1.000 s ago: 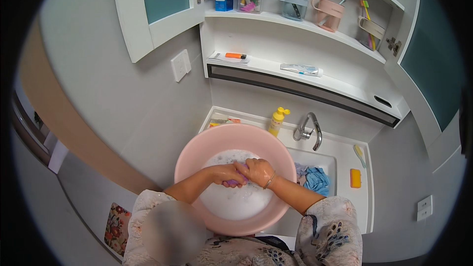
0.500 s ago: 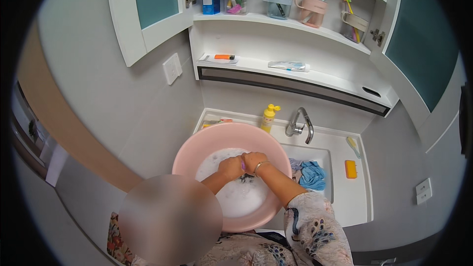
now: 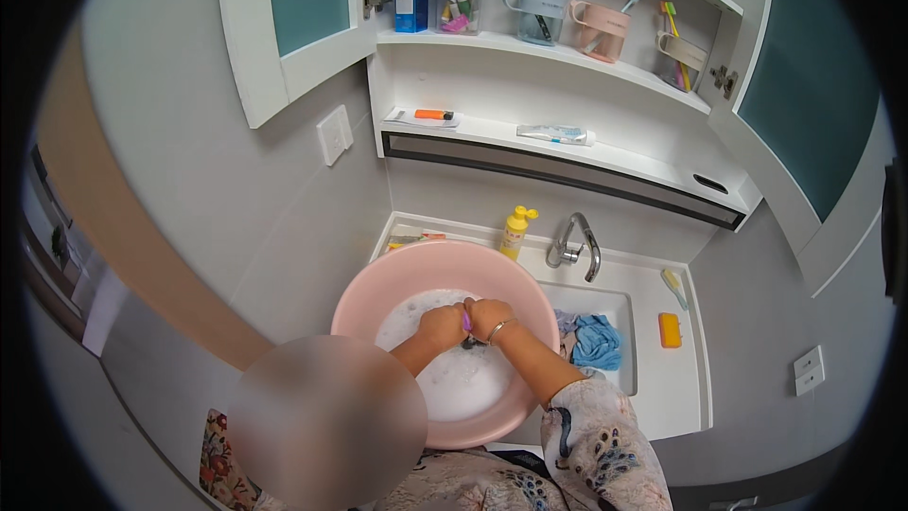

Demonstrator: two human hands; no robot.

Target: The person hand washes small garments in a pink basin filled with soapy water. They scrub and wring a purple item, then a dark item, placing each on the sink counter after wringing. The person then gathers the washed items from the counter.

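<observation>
Over the pink basin (image 3: 355, 308), my two hands meet knuckle to knuckle above white suds (image 3: 463, 386). My left hand (image 3: 443, 325) is a closed fist, and so is my right hand (image 3: 487, 312), with a bracelet at its wrist. Between them shows a small piece of cloth, dark (image 3: 472, 343) below and with a purple bit (image 3: 466, 321) at the fingers. Most of it is hidden by the hands and the foam, so its exact kind does not show.
Right of the basin is a white sink (image 3: 626, 322) with blue wet cloth (image 3: 597, 342) in it. Behind stand a yellow bottle (image 3: 514, 232) and a faucet (image 3: 582, 246). An orange bar (image 3: 670, 330) and a brush (image 3: 674, 289) lie at the right. An open cabinet (image 3: 445, 43) hangs above.
The whole view has shifted slightly. My hands stay together over the suds, both closed on the cloth, with hardly any movement.
</observation>
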